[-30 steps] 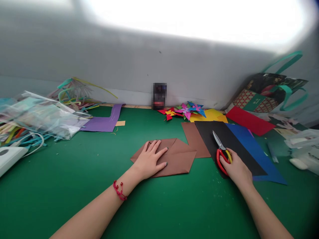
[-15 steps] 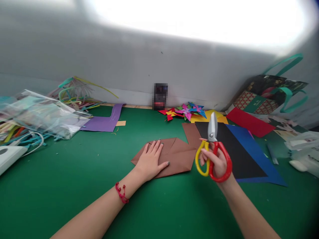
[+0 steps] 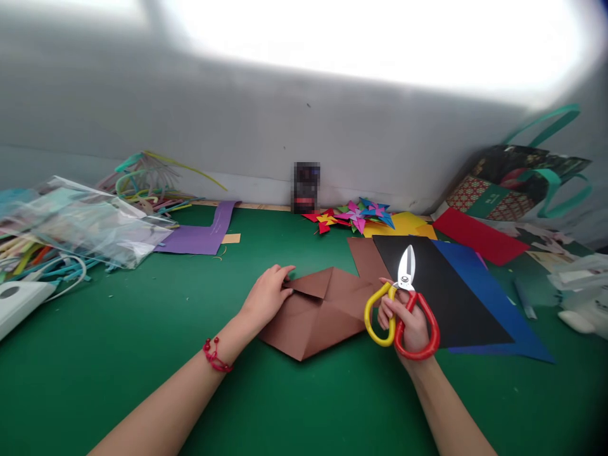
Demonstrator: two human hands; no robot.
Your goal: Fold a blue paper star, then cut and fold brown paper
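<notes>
A creased sheet of brown paper (image 3: 327, 323) lies in front of me, one flap raised at its upper left. My left hand (image 3: 268, 294) pinches that left edge between thumb and fingers. In my right hand (image 3: 408, 320) is a pair of scissors (image 3: 406, 278) with one yellow and one red handle, its blades pointing up and nearly closed. The scissors are above the right end of the brown paper. Behind them rest a brown strip (image 3: 365, 256), black paper (image 3: 441, 291) and blue paper (image 3: 494, 297).
Folded paper stars (image 3: 356, 214) and yellow paper (image 3: 403, 225) lie by the wall. Purple paper (image 3: 199, 237), a clear plastic bag (image 3: 109, 228) and a white power strip (image 3: 21, 304) are at left. At right are red paper (image 3: 479, 234) and a gift bag (image 3: 494, 190).
My left hand has gone from lying flat on the brown paper to pinching its left edge, and the paper has turned with a flap lifting. The scissors have come slightly lower.
</notes>
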